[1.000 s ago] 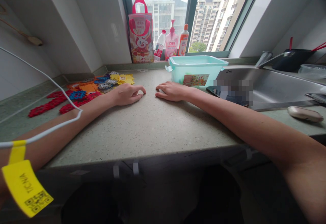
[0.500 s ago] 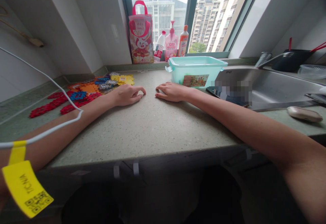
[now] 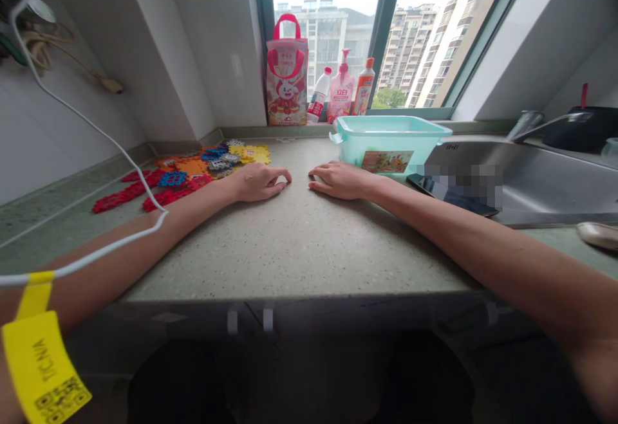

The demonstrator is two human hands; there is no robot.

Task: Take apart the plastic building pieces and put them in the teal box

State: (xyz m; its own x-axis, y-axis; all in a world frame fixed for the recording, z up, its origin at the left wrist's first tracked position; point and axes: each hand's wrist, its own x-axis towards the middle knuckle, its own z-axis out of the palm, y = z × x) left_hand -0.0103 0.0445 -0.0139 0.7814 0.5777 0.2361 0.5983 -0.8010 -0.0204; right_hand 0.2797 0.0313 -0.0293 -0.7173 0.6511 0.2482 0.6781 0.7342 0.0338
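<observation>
We saw colourful plastic pieces point(image 3: 188, 165) spread far left on the surface point(image 3: 290, 250), just beside our left hand point(image 3: 261, 181); our right hand point(image 3: 340, 181) rested near a turquoise tub point(image 3: 386, 141). Both looked empty, loosely curved. Lifting the left arm point(image 3: 159, 244) could have snagged the white cable point(image 3: 106, 254).

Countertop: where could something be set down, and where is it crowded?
The countertop is bare from left hand and right hand to its front edge, and behind them, between colored pieces and teal bin. Pieces crowd left; bin and dark flat object crowd right.
</observation>
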